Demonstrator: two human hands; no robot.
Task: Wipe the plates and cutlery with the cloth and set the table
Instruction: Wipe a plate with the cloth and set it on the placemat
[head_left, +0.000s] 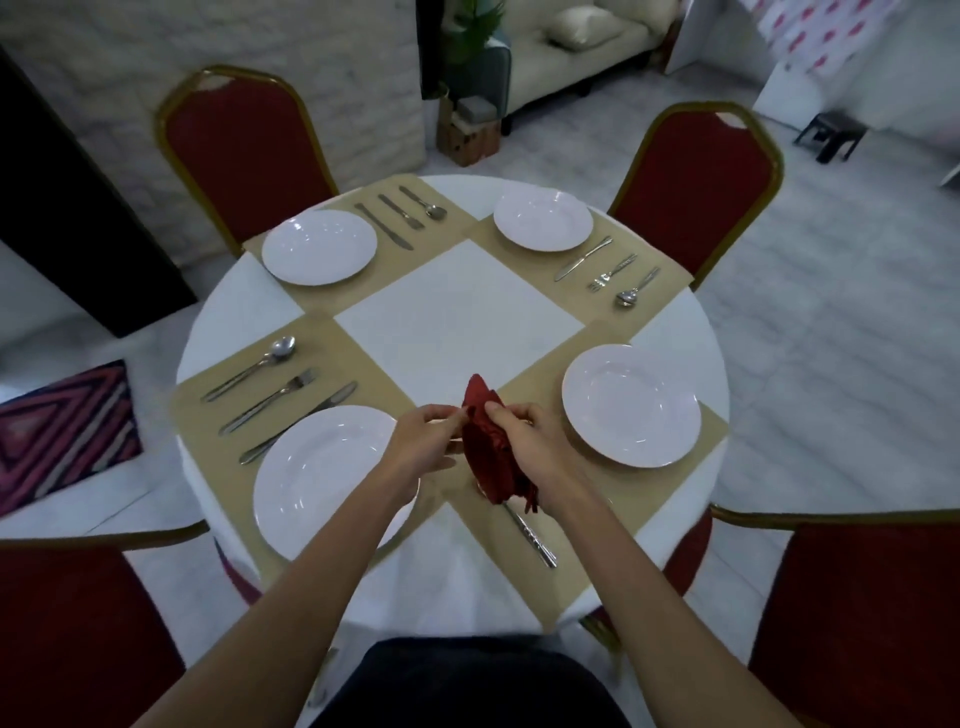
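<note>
Round table (457, 306) with a white tablecloth and 4 tan placemats (363, 358) in a ring, corners touching. 1 white plate per mat: near-left plate (322, 478) partly under the left hand (421, 441), near-right plate (631, 405) just right of the right hand (524, 441), and far-left plate (318, 247) and far-right plate (543, 218) well beyond both hands. 3 mats also carried knife, fork and spoon side by side. The mat under the right hand had 1 steel piece (530, 535), its top end hidden by the red cloth (488, 447).

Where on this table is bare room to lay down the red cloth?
The white centre square, bordered by the four placemats, is bare. So is the near right placemat below its plate. The other three placemats are crowded with plates and cutlery.
</note>
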